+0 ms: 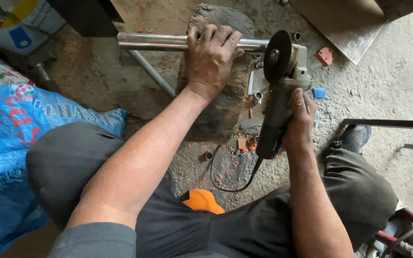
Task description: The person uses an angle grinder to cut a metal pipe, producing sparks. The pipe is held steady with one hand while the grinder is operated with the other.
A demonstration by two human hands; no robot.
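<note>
My left hand (pixel 212 57) presses down on a shiny steel pipe (pixel 154 42) that lies across a dark flat block (pixel 218 110) on the ground. The pipe's right end meets the dark cutting disc (pixel 277 56) of an angle grinder (pixel 278 102). My right hand (pixel 299 119) is wrapped around the grinder's grey-green body, holding it with the disc upright against the pipe end. A black cord (pixel 233 184) loops from the grinder's tail over the ground between my knees.
Several short cut pipe rings (pixel 258 96) and orange chips lie around the block. A second thin pipe (pixel 151 72) runs diagonally under the first. A blue woven sack (pixel 10 124) lies at left, a metal sheet (pixel 345 28) at top right, a dark bar (pixel 390 123) at right.
</note>
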